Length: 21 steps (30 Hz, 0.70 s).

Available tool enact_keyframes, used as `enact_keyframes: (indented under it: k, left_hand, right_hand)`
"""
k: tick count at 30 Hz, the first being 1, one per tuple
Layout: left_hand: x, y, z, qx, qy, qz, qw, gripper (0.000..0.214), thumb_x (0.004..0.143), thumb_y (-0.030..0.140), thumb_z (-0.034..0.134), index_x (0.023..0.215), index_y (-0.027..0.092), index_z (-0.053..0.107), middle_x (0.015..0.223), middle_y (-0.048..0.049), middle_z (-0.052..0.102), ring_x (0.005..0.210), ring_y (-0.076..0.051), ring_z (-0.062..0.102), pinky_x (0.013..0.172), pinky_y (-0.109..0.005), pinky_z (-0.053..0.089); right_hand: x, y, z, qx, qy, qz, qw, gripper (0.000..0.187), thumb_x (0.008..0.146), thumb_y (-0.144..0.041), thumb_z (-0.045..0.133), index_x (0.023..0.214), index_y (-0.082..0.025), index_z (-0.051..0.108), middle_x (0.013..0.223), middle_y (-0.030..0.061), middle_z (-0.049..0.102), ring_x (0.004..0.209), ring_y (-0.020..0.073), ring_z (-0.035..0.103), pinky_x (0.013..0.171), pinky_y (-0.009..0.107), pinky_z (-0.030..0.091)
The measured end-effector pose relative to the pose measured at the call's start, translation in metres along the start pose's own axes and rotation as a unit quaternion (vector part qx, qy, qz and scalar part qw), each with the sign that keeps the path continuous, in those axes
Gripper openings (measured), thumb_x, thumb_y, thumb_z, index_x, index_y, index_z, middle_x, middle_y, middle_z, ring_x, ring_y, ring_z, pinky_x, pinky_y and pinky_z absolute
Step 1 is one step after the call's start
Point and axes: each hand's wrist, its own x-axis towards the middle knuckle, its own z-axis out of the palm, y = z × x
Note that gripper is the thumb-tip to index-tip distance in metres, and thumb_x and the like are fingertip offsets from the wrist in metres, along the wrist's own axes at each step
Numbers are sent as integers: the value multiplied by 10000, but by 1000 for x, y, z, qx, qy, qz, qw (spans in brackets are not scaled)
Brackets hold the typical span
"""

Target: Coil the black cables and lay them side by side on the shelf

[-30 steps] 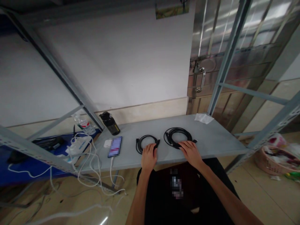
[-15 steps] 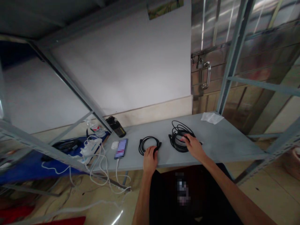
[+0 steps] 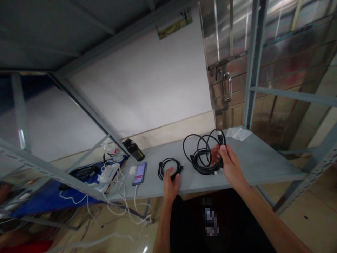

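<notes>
Two coils of black cable lie side by side on the grey shelf top point(image 3: 158, 189). My right hand point(image 3: 230, 163) has its fingers closed on part of the right-hand cable point(image 3: 201, 172), close to a connector point(image 3: 220, 138) that points upward. Loops of this cable rise from the coil and lean left, while the rest stays on the shelf. At the near edge of the smaller left cable coil point(image 3: 160, 172) rests my left hand point(image 3: 170, 184). Its thumb and fingers are apart, with the coil's near side partly hidden behind them.
Left of the coils lie a phone point(image 3: 139, 173) on a white charging cord and a black bottle point(image 3: 134, 150). A clear plastic wrapper point(image 3: 239, 133) is at the back right. Metal posts point(image 3: 251, 70) frame the shelf; white cords point(image 3: 123, 196) hang off its left end.
My right hand has lifted some loops and a connector of the right cable off the shelf. My left hand has stayed at the left coil, its fingers now more apart. The view has shifted slightly.
</notes>
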Motion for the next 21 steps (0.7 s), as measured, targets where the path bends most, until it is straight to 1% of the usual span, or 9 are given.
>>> enact_keyframes:
  k: [2, 5, 6, 9, 11, 13, 15, 18, 21]
  left_hand:
    - [-18, 23, -4, -23, 55, -36, 998, 473, 1137, 510, 479, 1491, 204, 545, 1442, -205, 661, 1329, -338, 662, 1153, -565, 529]
    - [-63, 67, -9, -109, 142, -138, 974, 429, 1090, 506, 614, 1451, 275, 597, 1496, -170, 617, 1425, -333, 572, 1285, -532, 397]
    - [-79, 82, -9, -139, 123, -160, 970, 416, 1060, 495, 674, 1429, 307, 635, 1523, -163, 600, 1476, -345, 530, 1313, -536, 360]
    - [-111, 121, 1, -236, -14, -198, 951, 433, 931, 416, 857, 1345, 363, 744, 1507, -167, 628, 1518, -414, 494, 1329, -605, 335]
    - [-116, 138, 13, -277, -10, -205, 939, 529, 892, 373, 902, 1396, 355, 743, 1544, -174, 623, 1513, -431, 521, 1305, -621, 376]
    - [-110, 143, 22, -277, 32, -191, 941, 578, 942, 382, 856, 1491, 308, 689, 1561, -185, 623, 1486, -409, 573, 1252, -602, 455]
    - [-101, 139, 25, -241, 56, -169, 954, 519, 1039, 383, 740, 1536, 265, 653, 1541, -182, 650, 1448, -355, 627, 1201, -539, 522]
    - [-93, 125, 17, -184, 40, -150, 971, 371, 1117, 346, 617, 1459, 254, 726, 1448, -152, 735, 1353, -280, 712, 1122, -420, 591]
    - [-91, 121, 4, -186, 35, -187, 964, 333, 1123, 388, 617, 1377, 249, 781, 1366, -137, 801, 1260, -274, 776, 1050, -381, 634]
  right_hand:
    - [-21, 4, 2, 9, -16, 17, 1000, 456, 1063, -728, 599, 1157, -284, 632, 942, 31, 715, 698, 205, 664, 563, 348, 600]
    - [-52, 17, 5, -6, -38, 54, 998, 424, 1097, -691, 555, 1134, -274, 619, 930, 41, 723, 670, 205, 656, 561, 354, 597]
    - [-62, 22, 7, -19, -47, 67, 996, 415, 1110, -679, 534, 1132, -272, 617, 922, 44, 728, 677, 210, 666, 576, 359, 608]
    - [-87, 38, 13, -91, -64, 88, 990, 408, 1126, -653, 509, 1191, -276, 654, 979, 72, 766, 788, 243, 730, 722, 392, 675]
    - [-97, 45, 18, -149, -59, 93, 983, 437, 1112, -655, 543, 1271, -278, 697, 1145, 104, 796, 974, 271, 775, 905, 417, 694]
    - [-101, 47, 24, -182, -71, 111, 974, 473, 1113, -646, 550, 1351, -272, 715, 1340, 115, 775, 1214, 284, 755, 1078, 419, 651]
    - [-102, 46, 32, -187, -116, 134, 966, 477, 1127, -626, 536, 1364, -260, 731, 1453, 110, 736, 1358, 274, 703, 1171, 397, 594]
    - [-100, 42, 40, -187, -158, 141, 959, 438, 1124, -601, 564, 1333, -270, 760, 1497, 90, 711, 1429, 243, 665, 1216, 335, 545]
    - [-99, 38, 40, -195, -178, 145, 954, 405, 1129, -586, 560, 1309, -290, 769, 1452, 75, 732, 1393, 228, 689, 1173, 306, 572]
